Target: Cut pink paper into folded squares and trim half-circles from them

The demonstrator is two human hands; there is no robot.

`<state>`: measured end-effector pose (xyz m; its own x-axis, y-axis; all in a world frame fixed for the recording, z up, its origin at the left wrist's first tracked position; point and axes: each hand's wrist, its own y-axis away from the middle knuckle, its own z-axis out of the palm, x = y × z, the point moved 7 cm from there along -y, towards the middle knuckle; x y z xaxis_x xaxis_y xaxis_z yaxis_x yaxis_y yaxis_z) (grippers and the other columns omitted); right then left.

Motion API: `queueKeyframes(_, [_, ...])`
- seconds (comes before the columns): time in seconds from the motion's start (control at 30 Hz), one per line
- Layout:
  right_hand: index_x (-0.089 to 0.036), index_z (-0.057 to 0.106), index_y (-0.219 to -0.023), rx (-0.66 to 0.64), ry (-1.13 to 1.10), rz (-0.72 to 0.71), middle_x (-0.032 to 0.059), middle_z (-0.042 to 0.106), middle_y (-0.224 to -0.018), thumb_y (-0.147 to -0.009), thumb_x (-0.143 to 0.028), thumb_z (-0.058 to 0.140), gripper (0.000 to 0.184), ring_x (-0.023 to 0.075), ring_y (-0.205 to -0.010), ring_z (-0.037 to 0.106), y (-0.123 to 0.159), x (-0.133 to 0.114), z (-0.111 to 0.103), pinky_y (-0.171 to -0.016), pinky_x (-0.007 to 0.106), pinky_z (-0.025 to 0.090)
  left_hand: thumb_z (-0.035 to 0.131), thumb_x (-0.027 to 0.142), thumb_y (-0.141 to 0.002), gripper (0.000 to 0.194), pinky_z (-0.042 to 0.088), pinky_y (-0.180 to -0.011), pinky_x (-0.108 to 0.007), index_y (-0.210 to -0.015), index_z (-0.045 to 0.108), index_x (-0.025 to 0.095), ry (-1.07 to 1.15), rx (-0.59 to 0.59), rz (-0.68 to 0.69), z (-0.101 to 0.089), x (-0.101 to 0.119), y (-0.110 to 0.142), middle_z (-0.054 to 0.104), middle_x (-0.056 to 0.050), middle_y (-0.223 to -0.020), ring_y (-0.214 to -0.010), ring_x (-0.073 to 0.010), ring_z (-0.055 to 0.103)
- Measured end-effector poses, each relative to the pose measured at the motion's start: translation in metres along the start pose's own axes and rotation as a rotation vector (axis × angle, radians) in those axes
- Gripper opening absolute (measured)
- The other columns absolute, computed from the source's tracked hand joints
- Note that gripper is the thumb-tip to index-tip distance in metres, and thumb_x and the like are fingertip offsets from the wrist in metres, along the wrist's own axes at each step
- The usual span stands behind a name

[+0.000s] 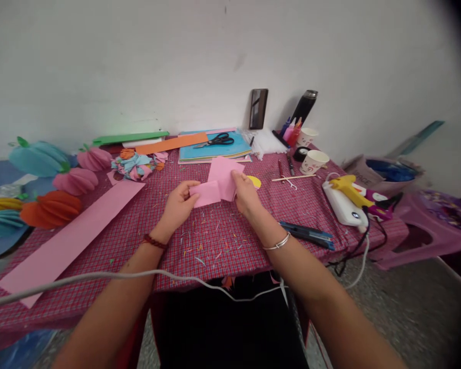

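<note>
Between my two hands is a pink paper strip (226, 177), creased into folded panels, held above the checked tablecloth. My left hand (180, 201) pinches the strip's left end between thumb and fingers. On the other side my right hand (246, 193) grips the folded panels, its thumb on top. Just behind my right fingers a yellow round piece (254, 182) shows in part. A long pink paper strip (77, 230) lies slantwise to the left of my left hand. Small paper scraps (202, 238) are scattered on the cloth below the folded paper.
Folded paper pumpkins (51, 209) crowd the table's left. Black scissors (217, 140) rest on blue paper (200, 152) at the back. To the right are paper cups (314, 162), a stapler (307, 234), a yellow glue gun (348, 192) and a white power bank (343, 202). A white cable (169, 275) crosses in front.
</note>
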<state>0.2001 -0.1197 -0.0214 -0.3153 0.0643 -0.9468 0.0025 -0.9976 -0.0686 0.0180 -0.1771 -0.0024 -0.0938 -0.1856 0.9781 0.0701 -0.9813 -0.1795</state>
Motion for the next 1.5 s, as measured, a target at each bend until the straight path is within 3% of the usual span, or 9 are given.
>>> queueKeyframes(0.13, [-0.020, 0.059, -0.081, 0.022, 0.156, -0.025, -0.0008, 0.064, -0.068, -0.083, -0.048, 0.053, 0.028, 0.0161, -0.061, 0.057, -0.006, -0.001, -0.012, -0.055, 0.027, 0.044, 0.074, 0.015, -0.068, 0.018, 0.045, -0.062, -0.018, -0.085, 0.070, 0.017, 0.096, 0.016, -0.052, -0.009, -0.002, -0.002, 0.068, 0.001, -0.077, -0.066, -0.0099, 0.059])
queueKeyframes(0.3, [-0.020, 0.064, -0.077, -0.099, 0.262, -0.050, 0.0001, 0.067, -0.073, -0.071, -0.034, 0.071, 0.017, 0.0177, -0.071, 0.059, 0.005, -0.007, 0.006, -0.064, 0.029, 0.046, 0.076, 0.022, -0.068, 0.016, 0.044, -0.054, -0.020, -0.082, 0.070, 0.017, 0.182, -0.017, -0.138, -0.007, 0.003, 0.004, 0.066, 0.001, -0.069, -0.057, -0.0095, 0.056])
queueKeyframes(0.4, [-0.021, 0.064, -0.088, -0.144, 0.300, -0.217, 0.0017, 0.067, -0.087, -0.084, -0.043, 0.058, 0.023, 0.0171, -0.085, 0.059, 0.017, -0.030, 0.016, -0.076, 0.029, 0.046, 0.077, 0.021, -0.067, 0.016, 0.045, -0.055, -0.020, -0.081, 0.071, 0.017, 0.183, -0.020, -0.144, -0.006, 0.002, 0.004, 0.067, 0.000, -0.071, -0.058, -0.0095, 0.057])
queueKeyframes(0.5, [-0.020, 0.064, -0.083, -0.347, 0.417, -0.303, 0.0025, 0.065, -0.080, -0.092, -0.050, 0.044, 0.038, 0.0164, -0.076, 0.058, 0.031, -0.040, 0.033, -0.071, 0.029, 0.045, 0.078, 0.022, -0.067, 0.015, 0.045, -0.056, -0.019, -0.080, 0.072, 0.016, 0.140, -0.035, -0.136, -0.002, -0.001, 0.005, 0.069, -0.001, -0.073, -0.061, -0.0101, 0.059])
queueKeyframes(0.73, [-0.020, 0.052, -0.062, -0.659, 0.561, -0.203, -0.0036, 0.047, -0.059, -0.083, -0.040, 0.058, 0.030, 0.0106, -0.056, 0.041, 0.048, -0.018, 0.055, -0.050, 0.022, 0.031, 0.075, 0.023, -0.070, 0.020, 0.044, -0.054, -0.018, -0.090, 0.071, 0.020, 0.050, -0.080, -0.116, 0.007, 0.000, 0.008, 0.067, 0.001, -0.073, -0.060, -0.0100, 0.057])
queueKeyframes(0.83, [-0.021, 0.048, -0.060, -0.704, 0.524, -0.206, -0.0047, 0.043, -0.058, -0.083, -0.043, 0.057, 0.034, 0.0097, -0.054, 0.038, 0.052, -0.022, 0.060, -0.049, 0.022, 0.029, 0.074, 0.028, -0.073, 0.011, 0.039, -0.048, -0.018, -0.074, 0.070, 0.018, -0.023, -0.150, -0.151, 0.006, 0.001, 0.010, 0.063, 0.000, -0.065, -0.055, -0.0099, 0.052])
queueKeyframes(1.03, [-0.020, 0.049, -0.060, -0.822, 0.455, -0.188, -0.0041, 0.043, -0.057, -0.087, -0.052, 0.053, 0.042, 0.0093, -0.053, 0.039, 0.060, -0.028, 0.065, -0.046, 0.021, 0.030, 0.063, 0.037, -0.083, 0.028, 0.030, -0.044, -0.020, -0.063, 0.066, 0.017, -0.282, -0.329, -0.064, 0.012, 0.015, 0.017, 0.055, 0.001, -0.057, -0.049, -0.0099, 0.042])
queueKeyframes(1.37, [-0.019, 0.058, -0.067, -0.842, 0.339, 0.024, -0.0047, 0.047, -0.057, -0.084, -0.054, 0.055, 0.039, 0.0086, -0.050, 0.039, 0.065, -0.008, 0.066, -0.047, 0.023, 0.030, 0.058, 0.040, -0.086, 0.035, 0.024, -0.043, -0.022, -0.059, 0.061, 0.017, -0.317, -0.291, -0.063, 0.022, 0.016, 0.022, 0.051, 0.002, -0.053, -0.047, -0.0099, 0.038])
queueKeyframes(1.5, [-0.019, 0.057, -0.062, -0.852, 0.277, 0.037, -0.0032, 0.053, -0.056, -0.084, -0.052, 0.056, 0.039, 0.0101, -0.051, 0.045, 0.062, -0.014, 0.064, -0.050, 0.024, 0.036, 0.065, 0.037, -0.081, 0.035, 0.025, -0.042, -0.022, -0.055, 0.054, 0.017, -0.214, -0.165, -0.100, 0.006, 0.021, 0.014, 0.047, 0.004, -0.052, -0.047, -0.0089, 0.038])
